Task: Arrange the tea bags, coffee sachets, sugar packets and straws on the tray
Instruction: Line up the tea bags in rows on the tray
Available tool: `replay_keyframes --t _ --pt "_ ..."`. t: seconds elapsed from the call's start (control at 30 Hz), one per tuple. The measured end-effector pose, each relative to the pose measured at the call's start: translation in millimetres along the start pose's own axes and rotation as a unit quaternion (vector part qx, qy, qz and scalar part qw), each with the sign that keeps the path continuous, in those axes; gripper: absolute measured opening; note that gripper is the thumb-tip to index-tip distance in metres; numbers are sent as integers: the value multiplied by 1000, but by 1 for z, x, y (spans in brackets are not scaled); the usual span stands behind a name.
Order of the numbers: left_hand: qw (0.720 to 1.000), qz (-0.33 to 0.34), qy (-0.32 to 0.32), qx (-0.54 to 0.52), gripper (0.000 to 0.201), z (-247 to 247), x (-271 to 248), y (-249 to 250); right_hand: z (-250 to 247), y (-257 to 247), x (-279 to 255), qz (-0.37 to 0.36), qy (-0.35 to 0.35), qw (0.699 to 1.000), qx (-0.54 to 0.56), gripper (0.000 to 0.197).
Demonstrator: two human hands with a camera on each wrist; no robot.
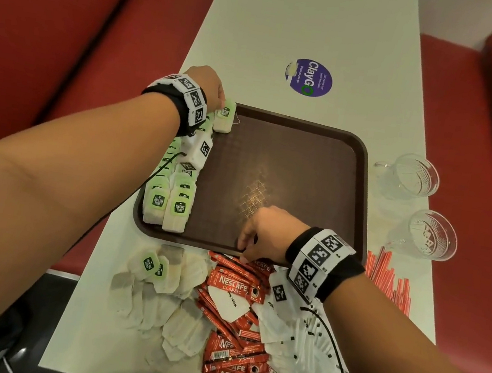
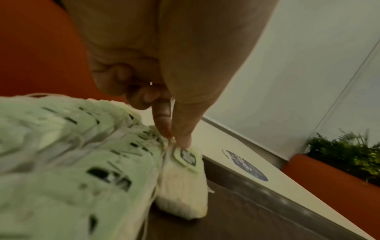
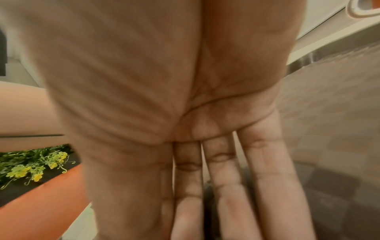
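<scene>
- Pinching the top of a tea bag [image 1: 224,117] between thumb and fingertip, the left hand [image 1: 209,86] holds it at the far left corner of the brown tray [image 1: 362,183]; the left wrist view shows its lower end on the tray floor.
- More tea bags stand in a packed row [image 1: 174,195] along the tray's left side.
- The right hand [image 1: 266,233] is at the tray's near rim with fingers straight and relaxed, gripping nothing.
- Loose tea bags [image 1: 159,297] lie on the white table [image 1: 293,19] just before the tray's near edge.
- Red coffee sachets [image 1: 240,286] and white sugar packets [image 1: 305,337] lie beside them.
- Red striped straws [image 1: 389,282] lie off the tray's near right corner.
- 2 glass cups [image 1: 410,177] stand right of the tray.
</scene>
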State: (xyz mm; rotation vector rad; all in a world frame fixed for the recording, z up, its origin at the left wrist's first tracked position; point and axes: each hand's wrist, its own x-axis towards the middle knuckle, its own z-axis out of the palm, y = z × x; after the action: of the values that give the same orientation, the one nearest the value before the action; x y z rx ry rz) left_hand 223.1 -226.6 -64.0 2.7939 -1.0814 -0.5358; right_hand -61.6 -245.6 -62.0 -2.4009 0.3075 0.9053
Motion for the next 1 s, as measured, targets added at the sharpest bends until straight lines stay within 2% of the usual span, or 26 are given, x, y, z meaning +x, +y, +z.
replay_keyframes --t 0.1,0.2,0.37,0.5,0.63,0.7,0.77,0.87,0.93,1.0 --pt "1000 -12 17 15 29 3 3 7 1 1 0 0 0 1000 0 24" --pt "999 -1 -5 54 46 10 -2 18 2 1 1 3 3 1000 4 23" --pt "998 5 -8 59 36 20 -7 24 3 1 0 10 5 1000 13 22" --pt "999 13 2 44 41 14 -16 22 4 -1 -3 13 9 1000 6 21" --pt "995 65 54 -56 34 -1 -57 10 7 -8 -7 15 24 999 -32 22" --pt "989 101 56 -92 28 -4 -88 -1 10 -14 -8 12 40 998 -45 27" --pt "985 143 19 -91 20 -5 -123 -14 15 -23 -10 -5 62 997 -40 32" --pt "975 194 -89 -65 10 -3 -170 -32 23 -40 -11 -59 75 994 -56 40" --pt "967 208 -141 -50 8 6 -192 -48 29 -51 -11 -85 64 993 -60 47" --pt "963 207 -166 -39 14 16 -208 -65 33 -58 -11 -95 52 992 -67 49"
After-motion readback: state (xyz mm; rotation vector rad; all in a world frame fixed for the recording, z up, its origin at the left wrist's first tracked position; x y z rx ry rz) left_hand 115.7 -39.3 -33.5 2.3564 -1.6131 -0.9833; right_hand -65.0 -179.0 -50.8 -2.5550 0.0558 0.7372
